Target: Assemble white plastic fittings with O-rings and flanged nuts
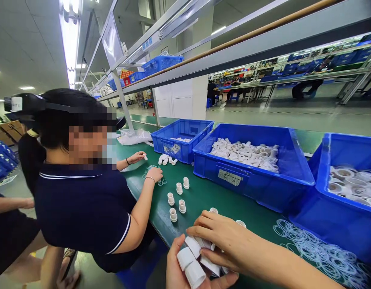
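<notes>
Several white plastic pipe fittings [194, 274] are bunched together at the bottom of the view. My left hand [172, 263] cups the bunch from below and the left, fingers curled round it. From above and the right, my right hand [226, 237] closes over the same fittings, its thumb and fingers against them and partly hiding them. Just beyond my fingers, two more fittings [214, 210] show only their rims. Farther along the green table [149, 196], several stepped white fittings [182, 206] stand upright and apart from one another.
Thin pale rings [321, 245] lie in a heap on the right. Blue bins [251, 192] of white parts line the table's back. At left, a co-worker [83, 204] handles small parts beside more rings [152, 170]. A shelf [233, 52] runs overhead.
</notes>
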The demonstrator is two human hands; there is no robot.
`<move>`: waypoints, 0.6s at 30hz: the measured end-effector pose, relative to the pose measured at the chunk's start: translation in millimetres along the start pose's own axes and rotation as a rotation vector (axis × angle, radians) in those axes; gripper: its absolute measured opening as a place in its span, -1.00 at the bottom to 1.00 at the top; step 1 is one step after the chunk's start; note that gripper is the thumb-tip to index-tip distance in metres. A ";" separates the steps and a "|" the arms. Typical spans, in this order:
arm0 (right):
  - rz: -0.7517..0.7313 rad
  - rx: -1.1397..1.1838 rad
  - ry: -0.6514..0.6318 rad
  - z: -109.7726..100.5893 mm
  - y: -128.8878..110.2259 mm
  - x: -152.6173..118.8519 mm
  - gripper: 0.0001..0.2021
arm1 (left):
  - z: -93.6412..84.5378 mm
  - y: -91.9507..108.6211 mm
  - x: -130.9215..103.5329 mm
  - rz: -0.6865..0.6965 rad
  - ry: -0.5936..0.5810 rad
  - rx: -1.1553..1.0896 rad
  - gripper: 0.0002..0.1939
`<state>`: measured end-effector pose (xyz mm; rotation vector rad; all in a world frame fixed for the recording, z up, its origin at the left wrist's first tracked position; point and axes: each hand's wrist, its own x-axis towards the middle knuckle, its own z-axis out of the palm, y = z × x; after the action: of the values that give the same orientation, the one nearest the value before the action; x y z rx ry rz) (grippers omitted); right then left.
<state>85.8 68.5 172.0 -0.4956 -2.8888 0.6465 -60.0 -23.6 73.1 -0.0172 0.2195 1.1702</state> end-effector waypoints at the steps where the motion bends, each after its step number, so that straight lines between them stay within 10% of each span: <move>1: 0.004 -0.004 0.001 -0.6 3.1 3.2 -0.72 | 0.5 3.6 -1.1 -0.002 0.009 -0.002 -0.46; 10: 0.095 0.232 0.307 15.3 78.8 61.6 -0.84 | -31.0 46.1 -13.1 0.122 -0.074 -0.087 -0.49; 18: 0.021 0.075 0.114 47.4 113.0 89.4 -0.72 | -55.3 71.6 -12.9 0.137 -0.223 0.080 -0.55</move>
<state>24.8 177.4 85.9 -0.5353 -2.7454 0.7034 -139.3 -14.3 28.5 0.2006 0.0706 1.2880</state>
